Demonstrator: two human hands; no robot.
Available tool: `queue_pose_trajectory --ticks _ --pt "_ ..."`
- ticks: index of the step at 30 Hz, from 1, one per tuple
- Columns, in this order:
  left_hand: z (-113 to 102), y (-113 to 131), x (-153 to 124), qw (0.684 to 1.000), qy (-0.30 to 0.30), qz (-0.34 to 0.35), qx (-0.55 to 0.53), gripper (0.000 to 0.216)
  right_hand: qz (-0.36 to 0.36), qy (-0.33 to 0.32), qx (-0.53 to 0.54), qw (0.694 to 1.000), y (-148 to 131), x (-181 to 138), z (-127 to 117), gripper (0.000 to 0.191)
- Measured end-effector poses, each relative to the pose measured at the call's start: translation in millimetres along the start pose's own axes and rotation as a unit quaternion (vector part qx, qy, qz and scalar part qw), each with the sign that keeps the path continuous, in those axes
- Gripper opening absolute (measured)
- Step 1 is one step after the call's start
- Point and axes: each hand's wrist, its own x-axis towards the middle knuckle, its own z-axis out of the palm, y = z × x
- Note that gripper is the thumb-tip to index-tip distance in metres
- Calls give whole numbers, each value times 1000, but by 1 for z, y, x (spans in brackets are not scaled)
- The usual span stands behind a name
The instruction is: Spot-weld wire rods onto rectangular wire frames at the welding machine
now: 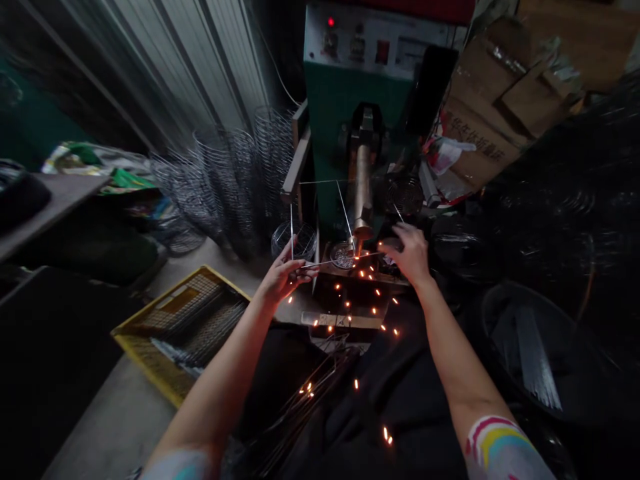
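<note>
The left hand (285, 273) pinches a thin wire frame (320, 220) between closed fingertips, its far end lying under the copper electrode (363, 190) of the spot welder (370, 80), where sparks (360, 293) scatter. The right hand (407, 253), fingers loosely curled, steadies the wire beyond them. A weld looks under way; stacked wire baskets (230, 173) suggest finished pieces.

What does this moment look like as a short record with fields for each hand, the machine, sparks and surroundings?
Left hand: left hand pinches a thin bent metal wire frame.
Right hand: right hand rests fingers-down beside the frame, grip unclear.
Machine: green box-shaped welding machine, its copper-coloured electrode arm pressing down on the wire.
Sparks: orange sparks falling toward the lap.
Surroundings: yellow plastic crate at left; stacked wire baskets behind.
</note>
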Motion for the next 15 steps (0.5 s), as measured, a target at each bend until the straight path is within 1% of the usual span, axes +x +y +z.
queue_pose_trajectory --ticks 1,2,4,5,7,9,10,12,14,15 --pt "0 0 1 1000 -5 0 -4 102 54 28 7 998 5 1 -5 44" --pt "1 -1 2 1000 -7 -2 -8 103 113 40 29 992 9 2 -9 44" --pt "5 -2 -4 1000 -10 -3 -15 106 206 23 95 974 10 1 -18 47" --pt "7 -3 -11 1000 -9 -2 -17 107 228 9 123 966 7 -3 -23 49" --pt "10 -10 -38 1000 -5 -1 -18 109 233 -6 147 961 -2 -22 -32 55" --pt "13 -24 -80 1000 -1 -15 -15 110 242 -24 175 954 -10 -62 -44 58" --pt "14 -34 -106 1000 4 -27 -14 110 268 -49 221 936 -13 -88 -51 59" --pt "16 -57 -158 997 0 -75 -11 103 325 -116 296 891 -15 -150 -66 60" --pt "18 -75 -200 994 4 -106 -14 100 370 -133 315 864 -17 -214 -81 56" --pt "19 -79 -214 993 7 -119 -21 99 386 -140 323 852 -19 -243 -89 53"
